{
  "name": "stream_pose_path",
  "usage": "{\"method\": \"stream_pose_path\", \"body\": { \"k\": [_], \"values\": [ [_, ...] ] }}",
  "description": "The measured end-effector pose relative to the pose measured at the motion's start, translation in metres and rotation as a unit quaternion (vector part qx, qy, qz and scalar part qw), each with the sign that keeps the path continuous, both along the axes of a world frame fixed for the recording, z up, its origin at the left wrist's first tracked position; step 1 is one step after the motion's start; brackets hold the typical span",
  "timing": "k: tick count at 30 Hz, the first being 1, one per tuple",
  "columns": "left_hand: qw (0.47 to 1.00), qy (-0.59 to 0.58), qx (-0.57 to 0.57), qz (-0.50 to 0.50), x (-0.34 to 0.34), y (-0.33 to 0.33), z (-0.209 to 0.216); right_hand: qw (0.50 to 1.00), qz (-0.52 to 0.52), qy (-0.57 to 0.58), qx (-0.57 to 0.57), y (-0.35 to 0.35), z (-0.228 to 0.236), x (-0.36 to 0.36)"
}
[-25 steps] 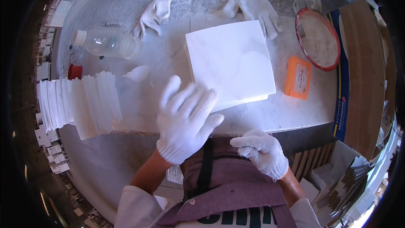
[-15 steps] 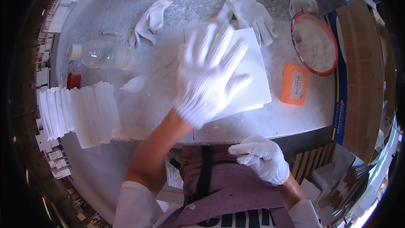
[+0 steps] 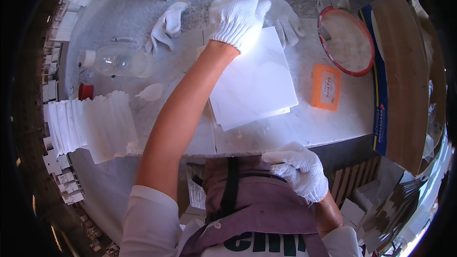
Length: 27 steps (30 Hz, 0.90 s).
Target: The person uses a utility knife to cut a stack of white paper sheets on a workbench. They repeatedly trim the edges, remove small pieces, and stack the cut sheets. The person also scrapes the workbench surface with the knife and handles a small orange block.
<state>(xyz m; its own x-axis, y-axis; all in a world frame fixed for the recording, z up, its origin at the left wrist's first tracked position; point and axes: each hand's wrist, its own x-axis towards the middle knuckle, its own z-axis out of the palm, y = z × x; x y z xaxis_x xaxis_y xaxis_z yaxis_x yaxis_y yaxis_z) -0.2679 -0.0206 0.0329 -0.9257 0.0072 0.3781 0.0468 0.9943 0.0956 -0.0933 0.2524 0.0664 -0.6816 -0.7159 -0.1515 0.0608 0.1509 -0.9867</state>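
Note:
A small stack of white, faintly veined square tiles (image 3: pixel 257 85) lies on the bench. My left hand (image 3: pixel 238 14), in a white knitted glove, reaches over the stack's far edge with its back up, thumb apart from the fingers; it holds nothing that I can see. Its fingertips are foreshortened, beside a loose white glove (image 3: pixel 283 16). My right hand (image 3: pixel 300 171), gloved likewise, is closed with bent fingers in front of my purple apron (image 3: pixel 257 204), below the bench edge. Whether anything is inside it is hidden.
An orange hand pad (image 3: pixel 326 87) and a red-rimmed round dish of pale powder (image 3: pixel 350 43) lie right of the stack, before a cardboard box (image 3: pixel 404 76). To the left are a clear bottle (image 3: pixel 119 62), another glove (image 3: pixel 166 26), a red cap (image 3: pixel 85 91) and upright white tiles (image 3: pixel 109 123).
My left hand has moved away from me, from the middle of the stack to its far edge, uncovering the top tile. My right hand stays nearly where it was, still closed.

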Motion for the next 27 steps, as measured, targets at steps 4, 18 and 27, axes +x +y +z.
{"method": "stream_pose_path", "body": {
  "k": [4,18,27],
  "values": [
    [0.999,-0.008,-0.007,0.036,0.008,-0.001,0.006,0.997,-0.063,0.038,0.003,0.009,0.001,0.013],
    [0.996,-0.011,0.070,-0.052,0.088,0.010,0.007,0.974,-0.175,0.129,0.059,-0.004,-0.021,-0.022],
    [0.968,0.117,0.207,0.076,0.178,0.005,-0.015,0.957,-0.261,0.126,0.012,-0.027,-0.039,-0.033]
  ]
}}
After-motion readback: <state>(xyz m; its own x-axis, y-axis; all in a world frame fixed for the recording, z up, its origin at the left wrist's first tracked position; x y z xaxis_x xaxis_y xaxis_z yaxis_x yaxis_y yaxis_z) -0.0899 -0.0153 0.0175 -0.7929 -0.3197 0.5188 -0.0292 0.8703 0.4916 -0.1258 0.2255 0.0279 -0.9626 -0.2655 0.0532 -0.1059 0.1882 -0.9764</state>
